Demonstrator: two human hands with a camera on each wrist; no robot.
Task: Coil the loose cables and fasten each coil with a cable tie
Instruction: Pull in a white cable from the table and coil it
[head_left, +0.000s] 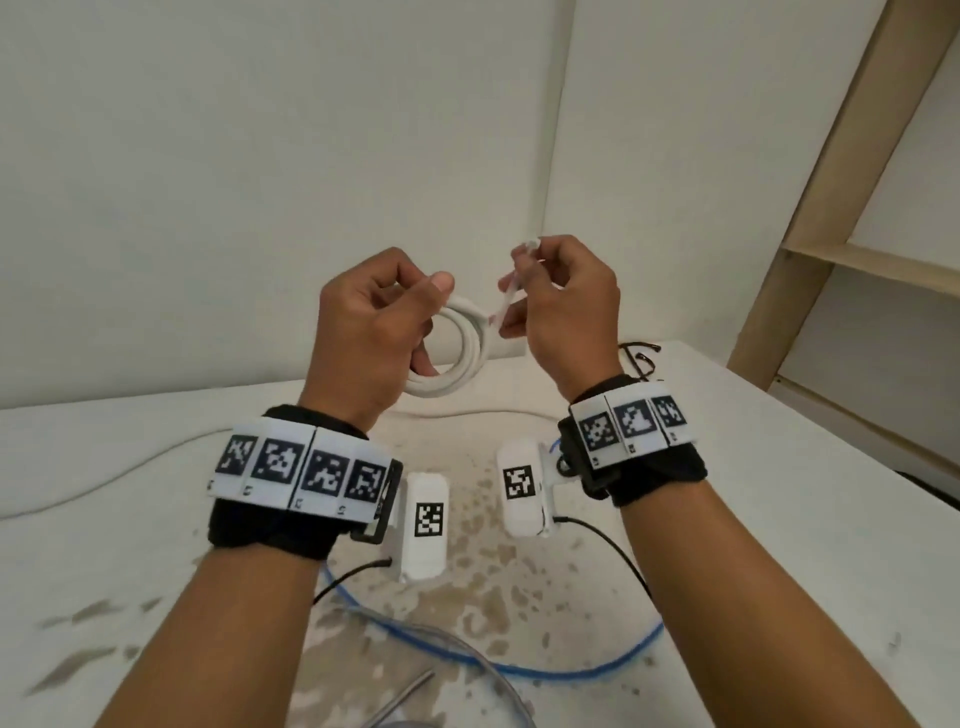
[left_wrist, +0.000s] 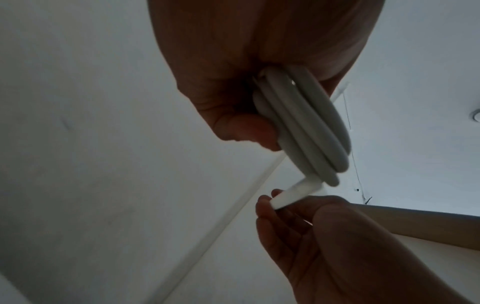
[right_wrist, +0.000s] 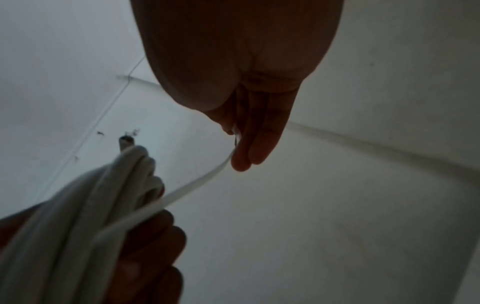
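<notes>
Above the table my left hand (head_left: 415, 317) grips a white cable coil (head_left: 457, 348) of several loops, fingers curled through its middle. My right hand (head_left: 522, 283) pinches a thin white cable tie (head_left: 509, 296) that runs from the coil's right side up to the fingers; its tip (head_left: 531, 244) pokes out above them. In the left wrist view the coil (left_wrist: 306, 127) sits in my palm, and the tie (left_wrist: 293, 192) leads down to my right hand (left_wrist: 275, 207). Seen from the right wrist, the tie (right_wrist: 197, 183) stretches from my fingertips (right_wrist: 241, 162) across the coil (right_wrist: 78, 222).
A blue cable (head_left: 571, 670) loops on the worn white table (head_left: 779, 519) beneath my forearms. A loose white cable (head_left: 104, 480) trails on the left. Dark wire tangle (head_left: 641, 356) lies at the back right. A wooden shelf frame (head_left: 831, 208) stands on the right.
</notes>
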